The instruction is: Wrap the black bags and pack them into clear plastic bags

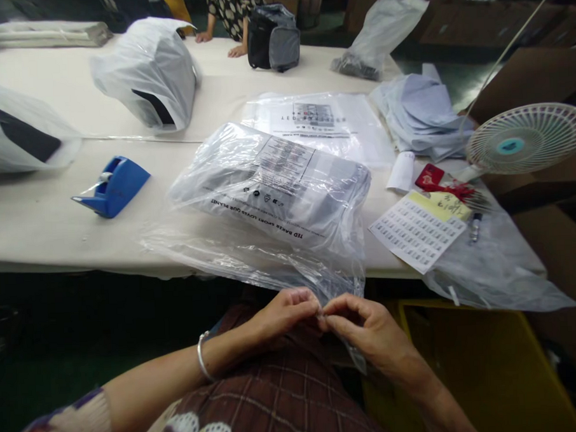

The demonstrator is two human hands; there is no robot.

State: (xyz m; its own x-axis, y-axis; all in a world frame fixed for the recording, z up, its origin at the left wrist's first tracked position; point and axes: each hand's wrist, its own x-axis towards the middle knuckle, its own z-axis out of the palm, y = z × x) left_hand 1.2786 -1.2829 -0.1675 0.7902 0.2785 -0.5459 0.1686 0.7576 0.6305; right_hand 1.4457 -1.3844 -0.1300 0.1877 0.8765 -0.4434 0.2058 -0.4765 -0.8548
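Observation:
A clear plastic bag (277,184) with black print lies at the table's front edge, a grey item inside it. Its open end hangs over the edge toward my body. There my left hand (296,311) pinches the gathered plastic, its fingers curled. Close beside it, almost touching, my right hand (364,324) grips the same plastic between thumb and forefinger. Behind the bag, more printed plastic bags (332,125) lie flat on the table.
A blue tape dispenser (112,185) sits at the left. White-wrapped bags (151,75) and a grey backpack (274,38) stand farther back, near a person's hands. At the right are a label sheet (417,229), a fan (528,138) and a yellow crate (470,361) below.

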